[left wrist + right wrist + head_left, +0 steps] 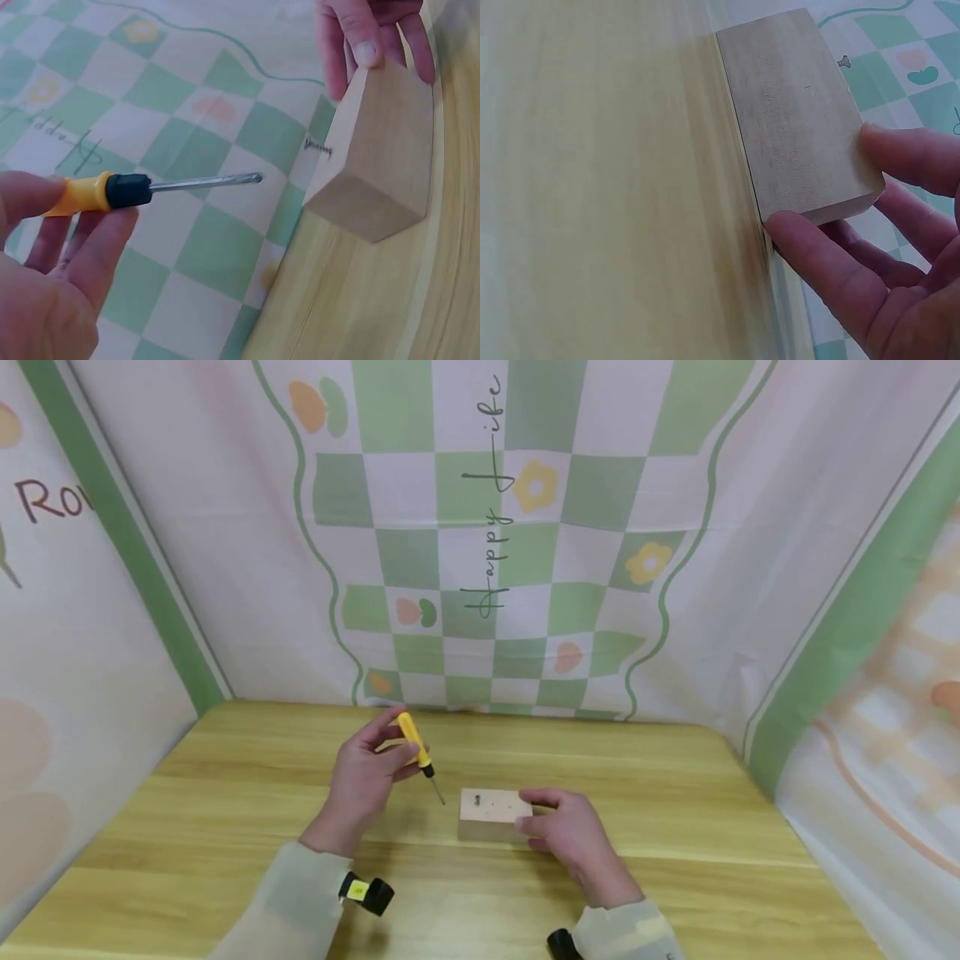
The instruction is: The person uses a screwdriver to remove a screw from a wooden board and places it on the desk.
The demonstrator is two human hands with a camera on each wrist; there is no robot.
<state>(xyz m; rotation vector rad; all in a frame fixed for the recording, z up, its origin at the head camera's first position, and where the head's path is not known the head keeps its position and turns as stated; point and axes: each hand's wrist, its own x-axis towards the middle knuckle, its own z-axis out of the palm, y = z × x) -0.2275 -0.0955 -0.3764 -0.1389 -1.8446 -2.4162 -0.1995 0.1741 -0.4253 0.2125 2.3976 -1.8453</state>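
Note:
A yellow-handled screwdriver is held in my left hand, its metal shaft slanting down toward the block. In the left wrist view, the screwdriver's tip is apart from a screw that stands partly out of the block's top. The pale wooden block sits on the table, with the screw near its left end and several small holes along its top. My right hand grips the block's right end; in the right wrist view the thumb and fingers lie around that end.
The wood-grain table reaches back to a hanging cloth with green checks and flowers. More printed cloth borders the left side. Dark wrist cameras are strapped over both sleeves.

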